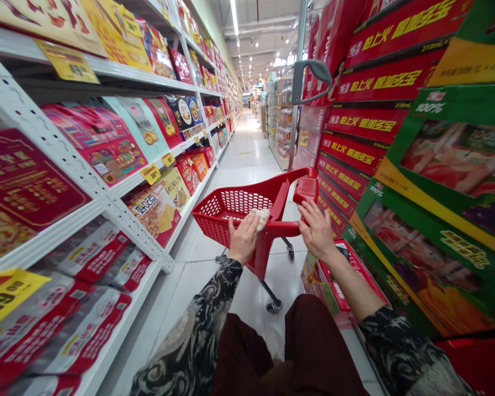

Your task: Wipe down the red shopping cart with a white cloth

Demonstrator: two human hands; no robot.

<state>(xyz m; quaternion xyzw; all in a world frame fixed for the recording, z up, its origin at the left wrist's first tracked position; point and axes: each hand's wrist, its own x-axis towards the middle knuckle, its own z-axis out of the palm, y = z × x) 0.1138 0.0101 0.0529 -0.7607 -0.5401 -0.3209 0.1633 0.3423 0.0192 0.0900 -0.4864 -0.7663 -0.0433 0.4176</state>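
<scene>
A red plastic shopping cart point(231, 206) on small wheels stands in the aisle just ahead of me, its basket showing nothing inside. My left hand point(242, 237) presses a crumpled whitish cloth point(260, 216) against the cart's near rim. My right hand point(317, 230) rests with spread fingers on the rim beside the red handle block point(305, 190). Both sleeves are dark with a pale swirl pattern. A grey handle point(311, 74) on a metal pole rises above the cart.
White shelves point(66, 159) of boxed and bagged food with yellow price tags line the left. Stacked red and green drink cartons point(379, 137) wall the right, with red boxes point(338, 275) on the floor by my right arm. The white tiled aisle point(247, 148) runs far ahead.
</scene>
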